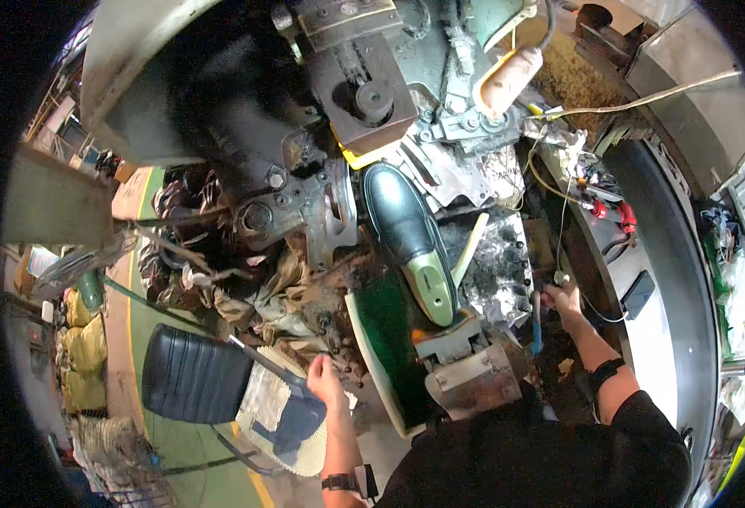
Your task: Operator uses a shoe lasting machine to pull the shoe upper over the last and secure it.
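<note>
A black shoe (398,212) sits on a pale green shoe last (432,289), toe toward the machine head (364,93) and heel toward me. Neither hand touches it. My left hand (326,383) hangs in the air to the lower left, its fingers curled together with nothing visible in them. It is nearest to a chair. Over on the right, my right hand (565,301) reaches beside the machine with bent fingers. They close near a blue-ended rod (536,326) and a small white knob (561,278); what they grip is hidden.
A black-backed chair (199,372) stands at the left. Rumpled brown cloth (281,292) lies below the machine arm. A lamp (508,82) lights the shoe from above. On the right, a bench (653,347) holds a dark phone-like device (639,295) and a red tool (618,213).
</note>
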Action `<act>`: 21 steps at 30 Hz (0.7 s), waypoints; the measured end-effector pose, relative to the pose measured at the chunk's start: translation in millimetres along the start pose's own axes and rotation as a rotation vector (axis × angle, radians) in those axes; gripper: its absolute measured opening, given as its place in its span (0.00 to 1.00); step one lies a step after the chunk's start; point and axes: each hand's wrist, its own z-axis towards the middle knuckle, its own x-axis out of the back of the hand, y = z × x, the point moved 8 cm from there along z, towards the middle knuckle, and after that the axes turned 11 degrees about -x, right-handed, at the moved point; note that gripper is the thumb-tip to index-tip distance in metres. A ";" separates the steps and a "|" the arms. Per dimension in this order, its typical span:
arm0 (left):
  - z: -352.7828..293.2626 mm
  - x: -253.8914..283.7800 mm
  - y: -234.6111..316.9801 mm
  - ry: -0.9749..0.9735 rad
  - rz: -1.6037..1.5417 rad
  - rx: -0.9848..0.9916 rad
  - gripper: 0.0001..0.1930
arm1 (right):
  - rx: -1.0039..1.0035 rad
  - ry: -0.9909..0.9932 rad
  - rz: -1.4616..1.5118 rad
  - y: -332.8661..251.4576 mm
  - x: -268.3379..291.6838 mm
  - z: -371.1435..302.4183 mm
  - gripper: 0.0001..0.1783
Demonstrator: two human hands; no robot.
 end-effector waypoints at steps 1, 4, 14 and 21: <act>0.1 -2.7 11.6 -0.005 -0.030 0.013 0.16 | 0.063 -0.041 0.060 -17.4 -7.9 -8.0 0.12; -9.6 -46.7 98.6 -0.191 -0.264 -0.054 0.19 | 0.215 -0.092 0.017 -85.3 -27.4 -31.6 0.10; -129.6 -201.9 337.6 -0.555 0.243 -0.621 0.59 | 0.888 -0.227 -0.440 -182.7 -145.6 -162.5 0.18; -135.4 -210.5 339.6 -0.385 0.415 -0.742 0.58 | 0.935 -0.108 -0.444 -190.0 -139.4 -175.6 0.13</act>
